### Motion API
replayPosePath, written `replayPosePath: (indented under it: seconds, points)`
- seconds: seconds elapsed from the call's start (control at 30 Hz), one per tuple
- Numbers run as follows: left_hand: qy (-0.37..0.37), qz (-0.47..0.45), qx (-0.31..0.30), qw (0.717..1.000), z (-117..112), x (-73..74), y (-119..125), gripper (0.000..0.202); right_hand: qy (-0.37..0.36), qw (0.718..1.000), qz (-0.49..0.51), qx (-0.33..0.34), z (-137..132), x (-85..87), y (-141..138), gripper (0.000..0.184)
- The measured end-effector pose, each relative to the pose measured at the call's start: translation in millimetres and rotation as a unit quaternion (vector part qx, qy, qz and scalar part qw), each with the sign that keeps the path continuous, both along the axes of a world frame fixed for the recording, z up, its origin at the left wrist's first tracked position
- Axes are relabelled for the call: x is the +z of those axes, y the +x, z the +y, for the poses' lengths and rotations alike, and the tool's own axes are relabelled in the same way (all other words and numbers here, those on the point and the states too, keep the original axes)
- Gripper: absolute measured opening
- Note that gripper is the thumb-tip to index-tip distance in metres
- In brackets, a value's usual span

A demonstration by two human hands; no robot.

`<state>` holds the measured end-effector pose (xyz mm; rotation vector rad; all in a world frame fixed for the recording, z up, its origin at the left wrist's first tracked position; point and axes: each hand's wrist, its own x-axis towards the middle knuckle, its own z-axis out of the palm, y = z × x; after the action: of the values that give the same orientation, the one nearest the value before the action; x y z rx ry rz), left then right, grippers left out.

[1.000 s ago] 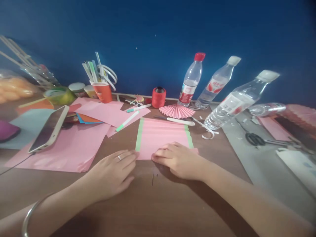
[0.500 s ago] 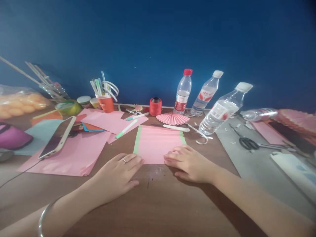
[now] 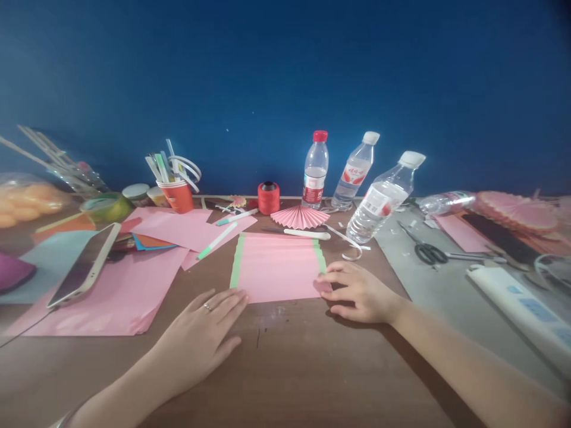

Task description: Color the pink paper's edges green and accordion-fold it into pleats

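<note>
A pink paper sheet (image 3: 277, 266) with green strips along its left and right edges lies flat on the brown table (image 3: 289, 368). My left hand (image 3: 203, 330) rests flat near the sheet's near left corner, fingers stretched out, fingertips at the paper's edge, a ring on one finger. My right hand (image 3: 357, 291) lies at the near right corner, its fingers pressing the paper's edge down. Neither hand holds anything.
Left: a phone (image 3: 82, 264) on a stack of pink sheets (image 3: 111, 291), an orange cup of pens (image 3: 176, 193). Behind the sheet: a red thread spool (image 3: 268, 198), a pink folded fan (image 3: 300, 217), three water bottles (image 3: 379, 199). Right: scissors (image 3: 430, 252), a power strip (image 3: 521, 309).
My right hand has slid from the middle of the sheet's near edge to its right corner. My left hand stays at the left corner. The camera view rose slightly.
</note>
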<state>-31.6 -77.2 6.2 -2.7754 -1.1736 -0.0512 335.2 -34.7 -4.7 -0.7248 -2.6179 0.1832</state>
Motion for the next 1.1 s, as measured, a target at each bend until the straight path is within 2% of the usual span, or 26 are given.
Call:
replayPosePath:
  seconds: [0.17, 0.27, 0.43, 0.57, 0.63, 0.7, 0.8, 0.93, 1.03, 1.1]
  points:
    - [0.008, -0.002, -0.008, 1.0, 2, -3.2, -1, 0.052, 0.022, 0.999, 0.022, -0.024, -2, 0.6, 9, 0.012]
    - [0.01, -0.011, -0.003, 1.0, 2, -5.7, -1, 0.052, 0.026, 0.999, 0.022, -0.014, -5, 0.9, 6, 0.011]
    - [0.003, -0.017, 0.001, 1.0, 0, -4.6, -1, 0.054, 0.04, 0.999, -0.016, 0.0, -8, -2.1, 1, 0.022]
    - [-0.009, 0.031, 0.0, 0.999, -1, 9.8, 20, 0.056, 0.018, 1.0, 0.006, -0.002, -8, -1.0, 1, 0.019]
    - [-0.015, 0.047, 0.023, 0.998, -1, 15.6, 39, 0.044, -0.004, 1.0, 0.006, 0.004, -11, 1.6, -4, 0.02]
    - [-0.014, 0.04, -0.005, 0.999, -2, 15.7, 60, 0.038, -0.022, 0.999, -0.019, 0.013, -16, 4.2, -12, 0.026]
    - [-0.006, 0.014, -0.066, 0.998, -4, 5.9, 81, 0.051, -0.024, 0.998, -0.05, 0.027, -23, 6.0, -24, 0.041]
    - [0.004, -0.002, -0.084, 0.996, -7, -7.0, 84, 0.052, -0.004, 0.999, -0.029, 0.028, -20, 3.9, -27, 0.037]
    - [0.0, -0.006, -0.081, 0.997, -7, -6.9, 81, 0.051, -0.003, 0.999, -0.025, -0.019, -14, 2.0, -23, 0.038]
    - [-0.009, -0.004, -0.083, 0.997, -6, -3.9, 82, 0.05, -0.012, 0.999, -0.036, -0.024, -11, 1.3, -22, 0.038]
